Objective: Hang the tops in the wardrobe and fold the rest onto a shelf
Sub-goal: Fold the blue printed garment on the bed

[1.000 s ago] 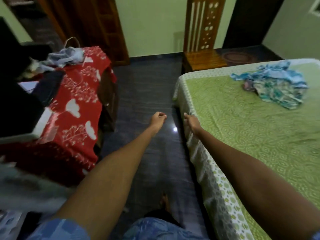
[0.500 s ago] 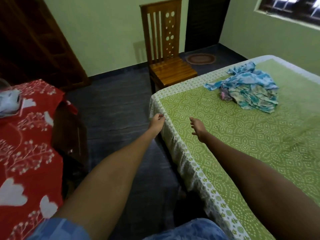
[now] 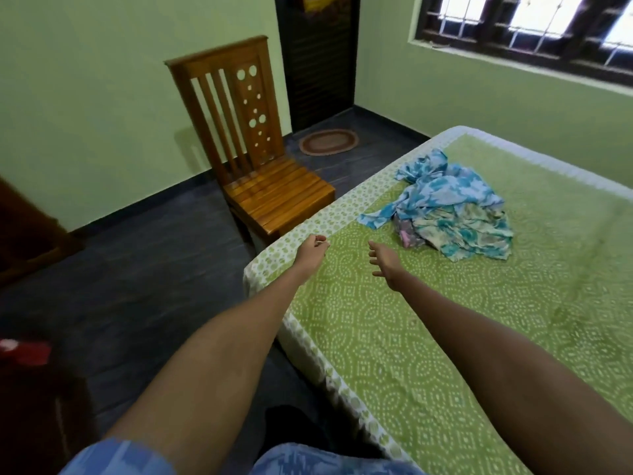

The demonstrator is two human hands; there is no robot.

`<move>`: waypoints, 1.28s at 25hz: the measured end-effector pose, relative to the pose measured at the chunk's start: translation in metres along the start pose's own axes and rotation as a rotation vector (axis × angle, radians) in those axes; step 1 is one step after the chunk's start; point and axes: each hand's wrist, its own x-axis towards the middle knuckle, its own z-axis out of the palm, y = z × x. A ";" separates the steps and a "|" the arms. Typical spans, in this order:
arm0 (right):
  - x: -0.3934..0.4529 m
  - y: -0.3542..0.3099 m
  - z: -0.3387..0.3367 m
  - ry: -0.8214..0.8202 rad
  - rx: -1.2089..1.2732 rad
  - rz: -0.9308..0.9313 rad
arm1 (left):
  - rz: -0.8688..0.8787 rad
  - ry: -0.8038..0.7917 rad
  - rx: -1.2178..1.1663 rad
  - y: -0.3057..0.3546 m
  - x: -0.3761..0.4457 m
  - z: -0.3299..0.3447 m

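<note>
I am looking down into a green-walled bedroom with a dark floor point(image 3: 144, 269), where a bed point(image 3: 428, 337) under a green dotted cover is filling the right side of the view. My left hand point(image 3: 311, 252) is hanging over the near corner of the bed with its grip loosely curled inward and nothing in it. My right hand point(image 3: 385, 260) is reaching forward above the cover, its grip spread with the fingers apart, also holding nothing. Just beyond the right hand, near but not touching it, the pile of clothes point(image 3: 448, 210) is lying crumpled on the bed: a blue-and-white patterned piece is sitting on top, a paler teal floral piece is spreading out toward the right, and a bit of pink is peeking out at the near edge. A wooden chair point(image 3: 260, 166) is standing on the floor just beside the bed's far corner. Behind it, an oval mat point(image 3: 329, 142) is lying before a dark door point(image 3: 318, 63), and a barred window point(image 3: 527, 25) is letting in daylight at the upper right.
</note>
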 end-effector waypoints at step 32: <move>0.459 0.044 -0.111 0.781 -0.909 -0.183 | 0.271 -0.361 0.701 0.004 0.503 0.262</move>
